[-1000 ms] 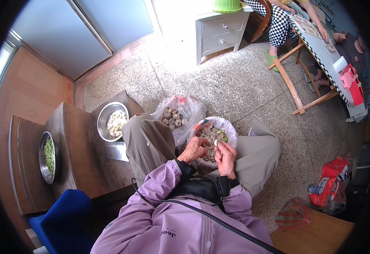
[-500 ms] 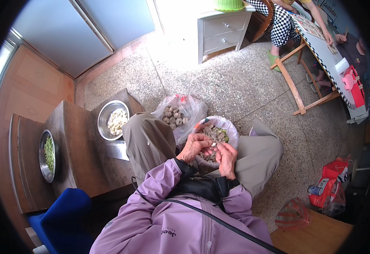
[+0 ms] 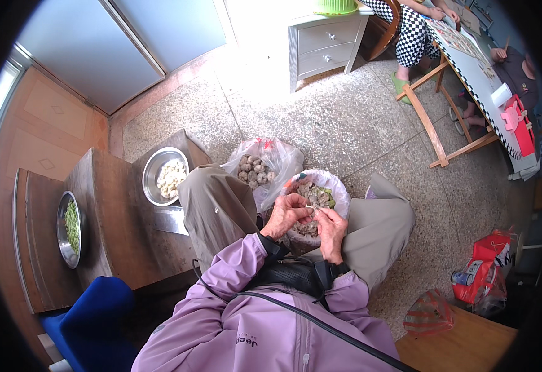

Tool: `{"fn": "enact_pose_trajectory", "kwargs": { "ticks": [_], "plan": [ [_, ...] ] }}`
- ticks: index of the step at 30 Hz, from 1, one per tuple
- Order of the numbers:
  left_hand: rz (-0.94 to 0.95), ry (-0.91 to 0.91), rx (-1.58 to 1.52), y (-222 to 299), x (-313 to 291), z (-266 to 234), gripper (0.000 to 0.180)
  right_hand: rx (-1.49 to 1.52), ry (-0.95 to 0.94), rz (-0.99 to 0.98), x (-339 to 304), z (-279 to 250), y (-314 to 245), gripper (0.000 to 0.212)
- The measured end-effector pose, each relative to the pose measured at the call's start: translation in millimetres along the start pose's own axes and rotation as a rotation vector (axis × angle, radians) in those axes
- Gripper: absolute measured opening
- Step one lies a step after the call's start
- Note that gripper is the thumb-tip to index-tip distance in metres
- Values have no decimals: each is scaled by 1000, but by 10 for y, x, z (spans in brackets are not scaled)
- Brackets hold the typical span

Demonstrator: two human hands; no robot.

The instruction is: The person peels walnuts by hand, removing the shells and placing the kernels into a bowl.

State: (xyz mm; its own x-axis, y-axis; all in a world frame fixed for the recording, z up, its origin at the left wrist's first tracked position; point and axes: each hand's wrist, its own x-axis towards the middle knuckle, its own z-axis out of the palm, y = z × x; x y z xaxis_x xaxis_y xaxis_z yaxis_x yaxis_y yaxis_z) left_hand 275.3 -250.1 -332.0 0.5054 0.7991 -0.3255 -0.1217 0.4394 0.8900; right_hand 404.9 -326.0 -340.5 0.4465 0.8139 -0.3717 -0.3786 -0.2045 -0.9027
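Over a bin lined with a white bag (image 3: 340,189), my left hand (image 3: 288,215) and my right hand (image 3: 331,232) meet with fingertips pinched. Between them is a small pale garlic clove (image 3: 310,207), mostly covered by the fingers. Garlic skins (image 3: 307,229) and some green scraps fill the bin. Just beyond my left knee, a clear plastic bag (image 3: 286,156) holds several whole garlic bulbs (image 3: 253,170). Peeled cloves (image 3: 170,178) lie in a steel bowl (image 3: 149,173) on the low wooden surface at my left.
A cleaver-like metal blade (image 3: 170,219) lies beside the bowl. Further left stands a steel bowl of chopped greens (image 3: 72,226). A white drawer cabinet (image 3: 326,49) is ahead. Two people sit at a table (image 3: 500,118) at the far right. Red bags (image 3: 484,266) are lower right.
My hands stay over the bin, with fingers shifting slightly around the clove. At the far table, one person's outstretched arm has drawn back.
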Motion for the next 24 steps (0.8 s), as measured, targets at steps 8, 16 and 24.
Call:
{"fn": "enact_pose_trajectory", "kwargs": {
  "ticks": [8,16,24],
  "plan": [
    [23,6,209,-26,-40,-21,9,-286,1,-222,46,-36,90,8],
    [146,14,452,15,-91,78,13,-323,54,-191,25,-31,85,5],
    [456,85,651,-38,-90,142,13,-283,117,-182,-20,27,-27,7]
  ]
}}
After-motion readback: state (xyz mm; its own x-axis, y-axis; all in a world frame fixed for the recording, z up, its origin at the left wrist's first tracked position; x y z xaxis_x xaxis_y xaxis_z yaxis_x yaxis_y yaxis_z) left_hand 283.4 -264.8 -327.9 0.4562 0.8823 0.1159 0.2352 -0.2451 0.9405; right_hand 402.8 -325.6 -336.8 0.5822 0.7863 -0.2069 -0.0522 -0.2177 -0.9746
